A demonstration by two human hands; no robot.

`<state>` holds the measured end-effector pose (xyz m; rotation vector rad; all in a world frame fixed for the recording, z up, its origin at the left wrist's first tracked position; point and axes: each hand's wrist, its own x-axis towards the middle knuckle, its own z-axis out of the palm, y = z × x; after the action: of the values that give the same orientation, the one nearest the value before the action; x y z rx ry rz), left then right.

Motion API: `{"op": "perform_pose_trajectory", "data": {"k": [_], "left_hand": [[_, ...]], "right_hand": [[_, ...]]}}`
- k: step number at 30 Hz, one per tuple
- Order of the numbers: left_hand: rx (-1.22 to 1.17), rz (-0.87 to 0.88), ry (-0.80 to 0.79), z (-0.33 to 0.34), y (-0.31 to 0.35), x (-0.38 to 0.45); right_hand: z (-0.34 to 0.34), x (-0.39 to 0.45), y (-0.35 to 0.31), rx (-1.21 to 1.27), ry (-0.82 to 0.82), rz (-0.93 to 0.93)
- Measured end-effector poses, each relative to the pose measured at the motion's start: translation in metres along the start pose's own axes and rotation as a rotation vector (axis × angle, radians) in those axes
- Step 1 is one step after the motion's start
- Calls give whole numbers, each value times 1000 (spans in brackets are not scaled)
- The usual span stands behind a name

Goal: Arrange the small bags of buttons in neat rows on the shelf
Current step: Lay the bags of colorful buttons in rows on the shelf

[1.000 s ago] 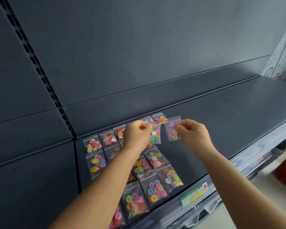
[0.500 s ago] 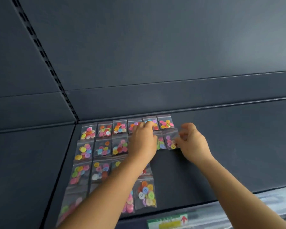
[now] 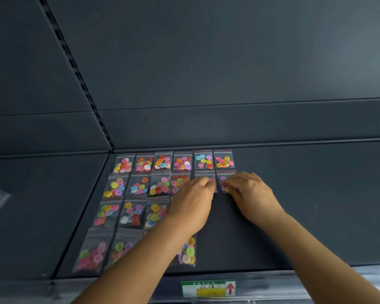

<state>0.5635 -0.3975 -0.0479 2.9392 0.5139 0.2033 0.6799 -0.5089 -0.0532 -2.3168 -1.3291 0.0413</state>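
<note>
Dark shelf (image 3: 305,205) lies bare rightward; left hand (image 3: 193,205) and right hand (image 3: 250,194) each pinch second-row bags (image 3: 225,183).

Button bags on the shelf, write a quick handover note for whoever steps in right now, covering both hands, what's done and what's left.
Left hand: fingertips on the fifth bag of the second row; grip hidden.
Right hand: fingertips on the sixth bag of that row; grip unclear too.
Shelf: back row holds six bags, side by side.
Done: back row; second row filled to six.
Left: square up those two bags. The third row shows three bags and the front row a few; the left arm hides the rest.
</note>
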Motion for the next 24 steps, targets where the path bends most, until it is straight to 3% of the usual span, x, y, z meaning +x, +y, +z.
{"op": "perform_pose_trajectory", "data": {"k": [5, 17, 24], "left_hand": [[15, 0, 16, -1, 0, -4], [26, 4, -28, -5, -6, -7], [-14, -37, 23, -15, -7, -16]], "right_hand": [[-1, 1, -3, -9, 52, -25], [-3, -2, -9, -176, -52, -73], [-6, 0, -27, -76, 11, -77]]}}
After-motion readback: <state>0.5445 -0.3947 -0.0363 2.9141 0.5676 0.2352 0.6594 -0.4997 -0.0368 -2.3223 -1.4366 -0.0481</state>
